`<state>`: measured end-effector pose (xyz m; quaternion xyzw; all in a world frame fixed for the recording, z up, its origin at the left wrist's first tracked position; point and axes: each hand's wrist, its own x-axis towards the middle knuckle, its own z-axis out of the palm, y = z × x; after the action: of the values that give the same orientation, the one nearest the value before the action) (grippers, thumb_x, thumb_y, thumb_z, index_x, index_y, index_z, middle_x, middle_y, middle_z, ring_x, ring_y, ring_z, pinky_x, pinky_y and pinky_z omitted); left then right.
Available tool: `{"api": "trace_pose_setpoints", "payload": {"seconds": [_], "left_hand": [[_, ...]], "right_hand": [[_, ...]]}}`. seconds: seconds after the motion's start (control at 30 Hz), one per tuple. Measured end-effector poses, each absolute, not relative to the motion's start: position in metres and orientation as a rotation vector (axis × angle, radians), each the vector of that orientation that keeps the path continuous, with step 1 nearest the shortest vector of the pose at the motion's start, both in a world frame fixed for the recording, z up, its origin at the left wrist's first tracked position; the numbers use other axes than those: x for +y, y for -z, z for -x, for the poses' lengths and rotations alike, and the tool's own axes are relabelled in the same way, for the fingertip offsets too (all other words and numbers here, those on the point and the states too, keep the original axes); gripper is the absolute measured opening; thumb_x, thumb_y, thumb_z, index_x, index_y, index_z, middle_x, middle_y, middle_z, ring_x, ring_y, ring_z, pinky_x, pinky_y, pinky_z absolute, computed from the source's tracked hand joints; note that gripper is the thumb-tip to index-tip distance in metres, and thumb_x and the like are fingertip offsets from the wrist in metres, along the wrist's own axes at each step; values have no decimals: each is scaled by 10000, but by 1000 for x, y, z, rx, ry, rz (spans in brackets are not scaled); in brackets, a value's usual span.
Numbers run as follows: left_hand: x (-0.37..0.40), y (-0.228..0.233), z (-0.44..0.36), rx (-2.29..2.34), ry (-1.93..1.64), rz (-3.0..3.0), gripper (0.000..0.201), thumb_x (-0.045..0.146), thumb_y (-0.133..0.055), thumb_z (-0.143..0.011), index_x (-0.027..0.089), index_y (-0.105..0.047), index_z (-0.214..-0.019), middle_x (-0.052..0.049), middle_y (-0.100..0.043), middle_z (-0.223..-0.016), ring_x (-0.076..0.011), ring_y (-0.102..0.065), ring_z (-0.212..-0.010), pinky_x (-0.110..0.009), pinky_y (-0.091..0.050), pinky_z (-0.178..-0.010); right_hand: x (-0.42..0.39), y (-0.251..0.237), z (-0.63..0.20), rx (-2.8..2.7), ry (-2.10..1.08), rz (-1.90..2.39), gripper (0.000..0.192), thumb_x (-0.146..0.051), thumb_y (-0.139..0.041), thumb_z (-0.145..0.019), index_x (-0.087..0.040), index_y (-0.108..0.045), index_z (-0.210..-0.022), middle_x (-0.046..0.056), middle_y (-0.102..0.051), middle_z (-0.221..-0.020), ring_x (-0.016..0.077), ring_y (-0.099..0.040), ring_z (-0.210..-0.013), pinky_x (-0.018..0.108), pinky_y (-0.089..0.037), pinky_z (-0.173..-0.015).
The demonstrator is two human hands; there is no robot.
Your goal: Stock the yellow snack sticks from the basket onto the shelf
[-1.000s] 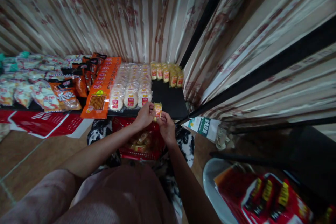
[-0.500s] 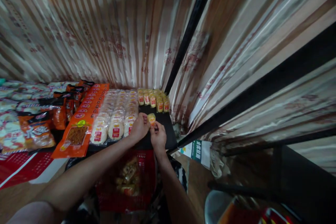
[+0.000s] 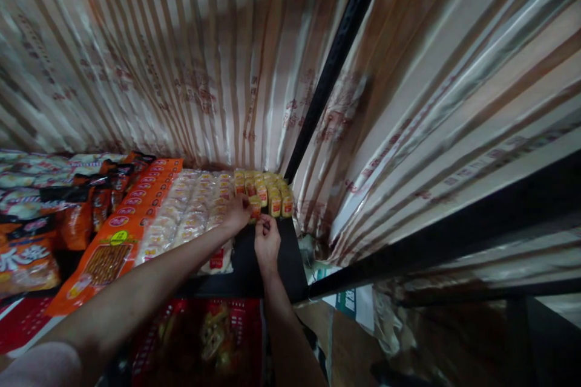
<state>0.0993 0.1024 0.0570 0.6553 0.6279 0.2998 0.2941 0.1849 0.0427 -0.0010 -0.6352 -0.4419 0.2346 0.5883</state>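
Head view: both hands meet at the back of the black shelf [image 3: 247, 272], the left hand [image 3: 236, 215] and right hand [image 3: 267, 240] pinching one small yellow snack pack [image 3: 255, 208] just before the yellow row [image 3: 267, 192], beside clear-wrapped round cakes [image 3: 190, 217].

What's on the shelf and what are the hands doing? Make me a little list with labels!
left hand: holds small yellow snack pack
right hand: pinches the same pack
behind: row of yellow snack packs
beside: round cakes in clear wrappers, orange snack bags
shelf: black
below: red basket
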Motion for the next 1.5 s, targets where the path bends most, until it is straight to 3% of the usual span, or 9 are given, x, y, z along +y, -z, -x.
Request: {"api": "trace_pose_setpoints", "payload": {"seconds": [0.33,0.6,0.87,1.1,1.5], "left_hand": [[124,-50,-105,1813,-751,-1779,161,147,-533,-774,142,-569,-931,-65,-649,-935,-160,-592,-895,-272,-437,-789],[141,-52,-101,1881,-783,-1804,203,114,-500,-776,98,-587,-960,-110,-653,-977,-182,-605,-932,-272,-445,-805],[149,-59,-103,1940,-625,-1831,220,178,-511,-793,117,-606,-982,-117,-674,-1004,-201,-631,-942,-274,-467,-792],[160,-70,-102,2004,-518,-1811,239,223,-491,-805,141,-608,-997,-139,-680,-1003,-254,-642,-951,-317,-478,-765],[162,-68,-106,1939,-538,-1936,245,161,-489,-808,110,-592,-1025,-140,-680,-982,-220,-635,-954,-279,-478,-789]], "right_hand": [[61,6,-185,-1216,-468,1495,367,-205,-461,-744,-148,-602,-1078,124,-608,-1116,214,-583,-1006,339,-542,-793],[67,4,-181,-1475,-639,1350,507,-190,-503,-722,-160,-545,-1227,117,-405,-1409,233,-476,-1221,328,-541,-856],[72,4,-182,-1524,-632,1407,510,-183,-533,-709,-144,-569,-1216,132,-384,-1431,268,-421,-1273,408,-479,-955],[74,10,-185,-1475,-555,1419,425,-184,-580,-692,-229,-641,-1110,47,-466,-1381,231,-506,-1203,336,-496,-936],[76,13,-180,-1488,-564,1471,410,-195,-557,-708,-167,-639,-1108,106,-452,-1384,241,-504,-1193,347,-514,-898]]}}
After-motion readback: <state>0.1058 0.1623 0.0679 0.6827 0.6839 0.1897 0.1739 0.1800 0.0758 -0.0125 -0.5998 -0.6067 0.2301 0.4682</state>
